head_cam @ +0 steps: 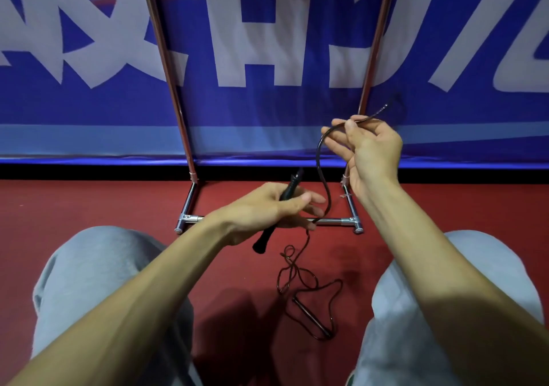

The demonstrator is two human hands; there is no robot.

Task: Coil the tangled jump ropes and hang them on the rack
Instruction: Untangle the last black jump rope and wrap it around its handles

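The left hand [267, 207] is curling round a black handle [292, 182], gripping it mid-length, and the right hand [368, 151] is pinching the cord [319, 154] between thumb and fingers, raised higher. That handle is looking rigid and light, the sure place to hold; it is slanting, near end toward the person, far end pointing up toward the rack [190, 204]. The cord is arcing limply between both hands, thin, springy, likely to kink, so it is wanting a loose sliding pinch. The remainder is trailing down onto the red floor [118, 201], looping around the second handle [310, 316], which is lying diagonally.
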